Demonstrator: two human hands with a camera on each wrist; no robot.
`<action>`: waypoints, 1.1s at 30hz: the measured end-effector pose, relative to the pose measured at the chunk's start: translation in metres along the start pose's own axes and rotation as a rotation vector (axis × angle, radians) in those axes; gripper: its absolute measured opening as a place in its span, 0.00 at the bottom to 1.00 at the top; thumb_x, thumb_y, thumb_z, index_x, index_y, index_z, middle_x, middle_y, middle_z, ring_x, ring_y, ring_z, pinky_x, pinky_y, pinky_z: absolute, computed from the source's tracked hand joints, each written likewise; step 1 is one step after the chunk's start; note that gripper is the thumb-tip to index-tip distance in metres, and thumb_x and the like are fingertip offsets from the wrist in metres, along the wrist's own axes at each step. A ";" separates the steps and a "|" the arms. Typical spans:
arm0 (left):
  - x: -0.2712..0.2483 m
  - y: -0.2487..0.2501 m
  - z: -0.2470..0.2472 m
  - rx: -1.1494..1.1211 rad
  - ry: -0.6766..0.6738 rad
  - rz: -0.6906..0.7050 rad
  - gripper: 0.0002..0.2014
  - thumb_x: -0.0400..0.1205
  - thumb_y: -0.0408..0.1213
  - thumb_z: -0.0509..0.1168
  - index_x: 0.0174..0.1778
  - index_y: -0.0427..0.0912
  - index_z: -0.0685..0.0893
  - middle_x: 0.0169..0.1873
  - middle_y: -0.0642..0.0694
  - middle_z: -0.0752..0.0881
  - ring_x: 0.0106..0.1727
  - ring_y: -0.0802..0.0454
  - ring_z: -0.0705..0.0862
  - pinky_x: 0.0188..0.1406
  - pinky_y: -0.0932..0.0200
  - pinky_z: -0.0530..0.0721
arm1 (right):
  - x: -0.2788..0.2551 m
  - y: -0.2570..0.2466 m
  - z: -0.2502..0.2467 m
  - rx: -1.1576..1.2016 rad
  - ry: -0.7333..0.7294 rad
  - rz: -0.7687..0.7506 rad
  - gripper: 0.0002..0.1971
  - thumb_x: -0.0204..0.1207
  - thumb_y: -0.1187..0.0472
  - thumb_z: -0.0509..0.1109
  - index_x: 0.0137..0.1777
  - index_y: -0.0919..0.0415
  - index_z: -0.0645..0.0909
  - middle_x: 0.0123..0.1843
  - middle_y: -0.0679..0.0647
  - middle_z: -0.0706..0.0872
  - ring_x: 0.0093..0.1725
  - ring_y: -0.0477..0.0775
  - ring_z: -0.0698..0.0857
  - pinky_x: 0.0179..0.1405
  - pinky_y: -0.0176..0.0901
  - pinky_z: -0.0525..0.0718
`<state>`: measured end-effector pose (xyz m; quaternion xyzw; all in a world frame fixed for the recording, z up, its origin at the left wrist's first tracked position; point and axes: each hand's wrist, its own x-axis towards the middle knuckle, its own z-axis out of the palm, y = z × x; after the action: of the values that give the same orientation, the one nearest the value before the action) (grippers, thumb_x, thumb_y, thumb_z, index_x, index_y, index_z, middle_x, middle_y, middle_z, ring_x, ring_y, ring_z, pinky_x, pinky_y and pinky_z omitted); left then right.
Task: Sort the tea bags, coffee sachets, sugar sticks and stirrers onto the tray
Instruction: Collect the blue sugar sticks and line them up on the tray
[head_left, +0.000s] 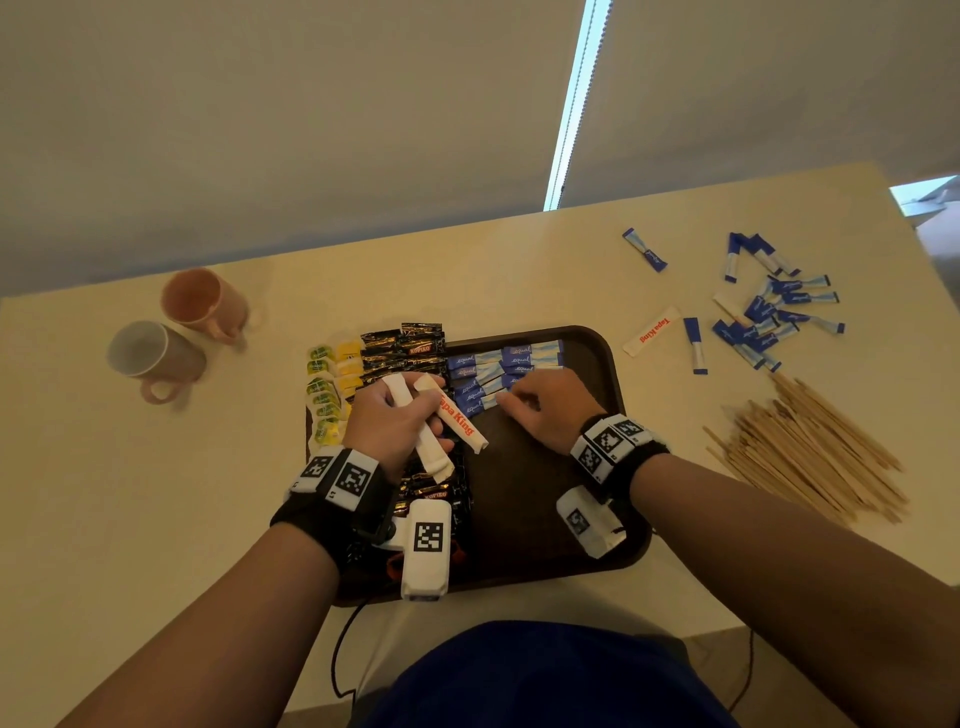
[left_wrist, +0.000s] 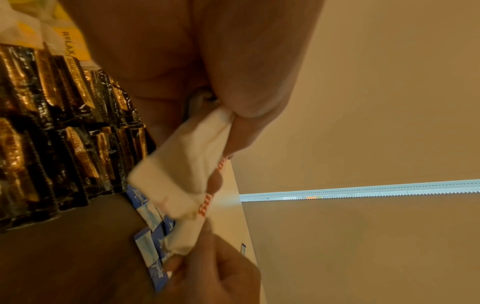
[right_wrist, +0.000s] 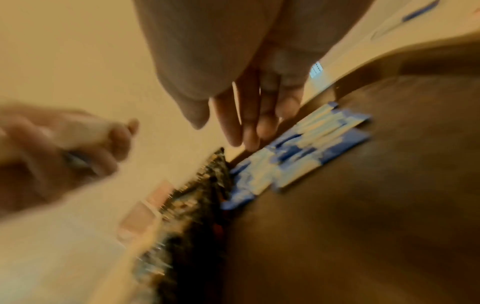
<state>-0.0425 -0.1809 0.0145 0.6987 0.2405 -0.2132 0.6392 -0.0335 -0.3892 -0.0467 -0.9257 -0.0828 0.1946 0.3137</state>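
Left hand (head_left: 387, 421) grips white sachets (head_left: 423, 441); right hand's (head_left: 545, 410) straight fingers (right_wrist: 249, 123) touch blue sticks (right_wrist: 298, 148).

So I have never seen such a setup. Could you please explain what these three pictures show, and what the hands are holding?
A person sorts drink supplies with bare hands, wearing cameras. The big picture comes from the head; the two others from the wrists. The left hand grips white paper sugar sticks. The right hand, fingers straight, touches blue sweetener sticks on the dark brown plastic tray. Black coffee sachets and yellow tea bags lie left. Wooden stirrers wait on the beige table.
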 end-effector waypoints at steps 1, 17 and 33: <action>0.000 -0.001 0.001 -0.003 -0.003 0.001 0.06 0.85 0.29 0.66 0.52 0.40 0.88 0.34 0.37 0.85 0.27 0.54 0.84 0.30 0.53 0.89 | -0.002 -0.011 -0.001 0.138 -0.031 0.022 0.26 0.84 0.43 0.61 0.43 0.65 0.87 0.36 0.61 0.87 0.36 0.61 0.85 0.40 0.53 0.84; -0.004 -0.005 0.009 -0.075 0.030 0.001 0.08 0.82 0.32 0.71 0.55 0.35 0.85 0.33 0.37 0.86 0.27 0.51 0.85 0.31 0.50 0.89 | -0.017 -0.053 -0.009 0.676 -0.153 0.096 0.09 0.82 0.60 0.70 0.53 0.66 0.86 0.41 0.59 0.92 0.34 0.51 0.90 0.30 0.36 0.87; -0.002 -0.005 0.011 -0.054 0.001 0.004 0.05 0.83 0.33 0.70 0.52 0.37 0.86 0.38 0.39 0.91 0.29 0.52 0.84 0.34 0.50 0.88 | -0.007 0.050 -0.017 0.033 0.217 0.698 0.09 0.78 0.56 0.74 0.46 0.62 0.90 0.44 0.57 0.91 0.39 0.53 0.84 0.39 0.41 0.77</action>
<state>-0.0475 -0.1913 0.0106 0.6817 0.2449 -0.2050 0.6583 -0.0314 -0.4403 -0.0630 -0.9082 0.2751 0.1922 0.2503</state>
